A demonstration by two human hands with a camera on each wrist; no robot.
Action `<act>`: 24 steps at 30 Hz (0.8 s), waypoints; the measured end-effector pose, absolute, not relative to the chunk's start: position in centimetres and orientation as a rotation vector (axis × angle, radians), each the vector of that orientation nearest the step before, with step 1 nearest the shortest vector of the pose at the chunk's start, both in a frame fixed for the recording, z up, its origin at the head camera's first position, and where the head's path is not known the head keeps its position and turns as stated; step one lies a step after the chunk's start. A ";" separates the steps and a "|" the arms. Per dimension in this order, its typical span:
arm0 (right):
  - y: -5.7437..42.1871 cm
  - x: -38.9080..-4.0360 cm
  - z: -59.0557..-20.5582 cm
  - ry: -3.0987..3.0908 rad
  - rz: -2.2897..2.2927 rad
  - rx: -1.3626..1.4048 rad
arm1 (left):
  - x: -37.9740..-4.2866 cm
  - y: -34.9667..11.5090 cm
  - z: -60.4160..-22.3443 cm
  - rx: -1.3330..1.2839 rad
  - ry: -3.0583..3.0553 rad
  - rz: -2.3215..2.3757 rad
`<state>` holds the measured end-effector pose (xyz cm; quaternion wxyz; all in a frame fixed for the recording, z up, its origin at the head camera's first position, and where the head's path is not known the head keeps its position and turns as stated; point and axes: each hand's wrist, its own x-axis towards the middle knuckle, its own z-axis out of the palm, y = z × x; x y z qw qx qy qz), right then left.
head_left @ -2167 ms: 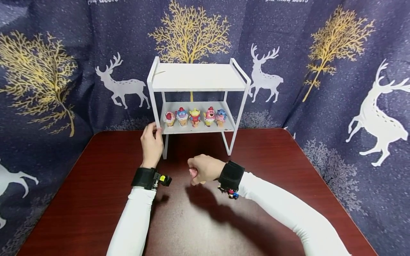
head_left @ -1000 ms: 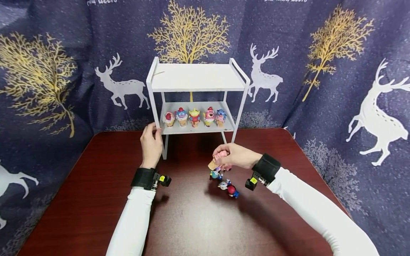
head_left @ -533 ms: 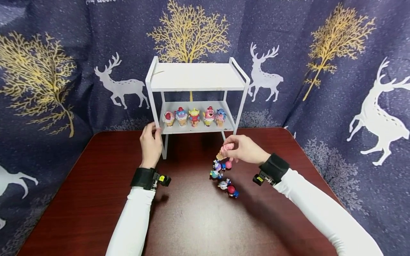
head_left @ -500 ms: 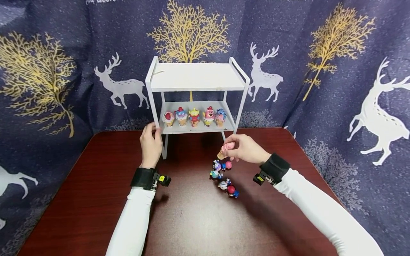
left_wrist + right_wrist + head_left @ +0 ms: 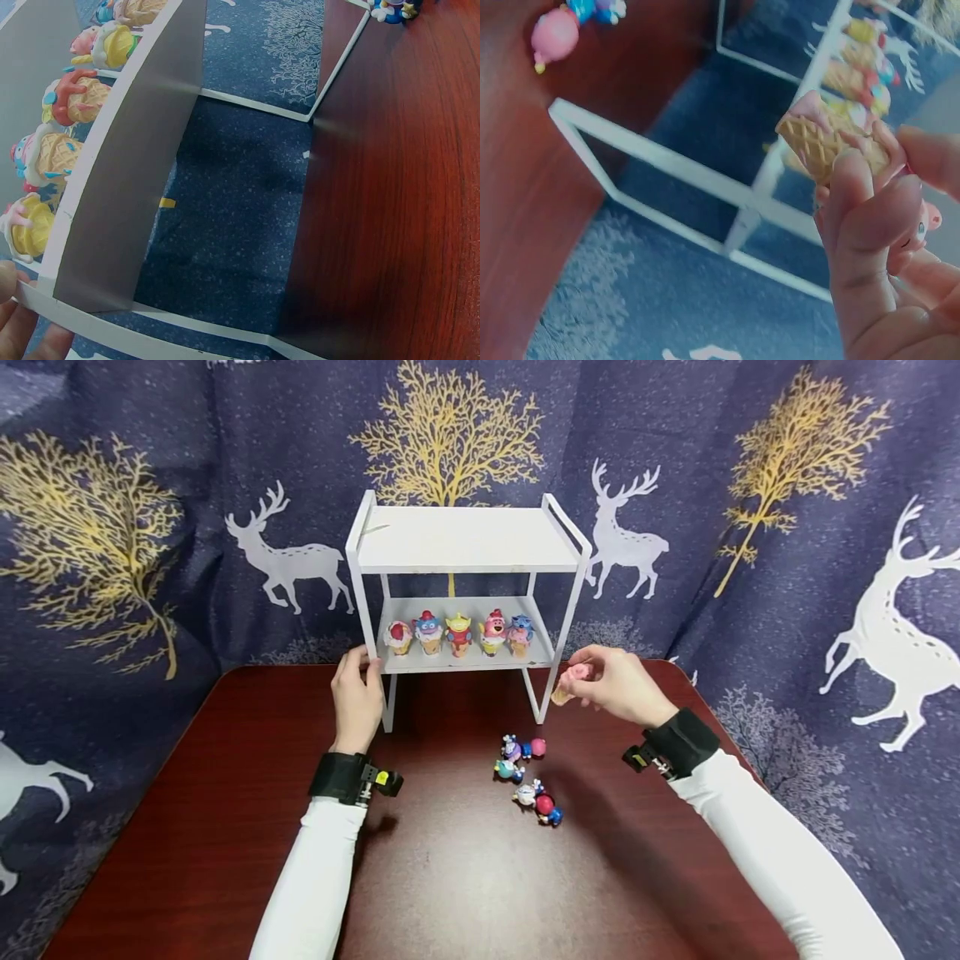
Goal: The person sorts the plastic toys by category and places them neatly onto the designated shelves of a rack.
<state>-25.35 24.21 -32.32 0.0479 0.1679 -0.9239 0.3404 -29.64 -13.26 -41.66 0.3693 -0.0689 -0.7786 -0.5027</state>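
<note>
A small white two-tier shelf (image 5: 465, 539) stands at the back of the table. My left hand (image 5: 357, 697) grips its left front post at the height of the lower tier; the left wrist view shows thumb and fingers (image 5: 19, 326) on either side of the post. Just outside the right front post, my right hand (image 5: 618, 685) pinches a pink ice cream cone figurine (image 5: 573, 681) above the table. Its waffle cone (image 5: 817, 142) tilts away from the palm, and fingers hide part of its top. Several ice cream cone figurines (image 5: 459, 635) stand in a row on the lower tier.
Several small ball-headed figurines (image 5: 528, 793) lie on the dark red table (image 5: 442, 868), in front of the shelf and right of its middle. Behind the table hangs a dark blue cloth (image 5: 300, 443) printed with deer and trees.
My right hand has carried the pink cone figurine from the table's middle rightward, then up beside the shelf's right post, uncovering the small figurines. The left hand has stayed on the post.
</note>
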 end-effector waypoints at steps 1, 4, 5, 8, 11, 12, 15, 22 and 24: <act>24.4 -25.4 -32.0 -2.801 1.019 0.495 | -29.6 -13.3 -41.6 -0.178 -1.996 -1.289; 24.5 -25.4 -31.2 -2.744 0.967 0.455 | -29.6 -13.3 -41.5 -0.182 -1.983 -1.288; 24.4 -25.4 -31.1 -2.715 0.930 0.453 | -29.6 -13.3 -41.5 -0.183 -1.979 -1.287; 23.5 -25.8 -30.9 -2.619 0.826 0.478 | -29.6 -13.5 -41.4 -0.184 -1.971 -1.287; 22.4 -26.2 -31.0 -2.535 0.734 0.529 | -29.7 -13.5 -41.5 -0.180 -1.975 -1.287; 21.9 -26.3 -31.0 -2.517 0.719 0.549 | -29.7 -13.5 -41.5 -0.177 -1.979 -1.287; 20.9 -26.7 -31.0 -2.490 0.699 0.583 | -29.7 -13.5 -41.6 -0.176 -1.991 -1.282; 20.9 -27.2 -31.1 -2.517 0.713 0.568 | -29.7 -13.3 -41.7 -0.190 -1.998 -1.276; 21.7 -27.1 -31.0 -2.530 0.717 0.553 | -29.7 -13.3 -41.7 -0.192 -1.997 -1.282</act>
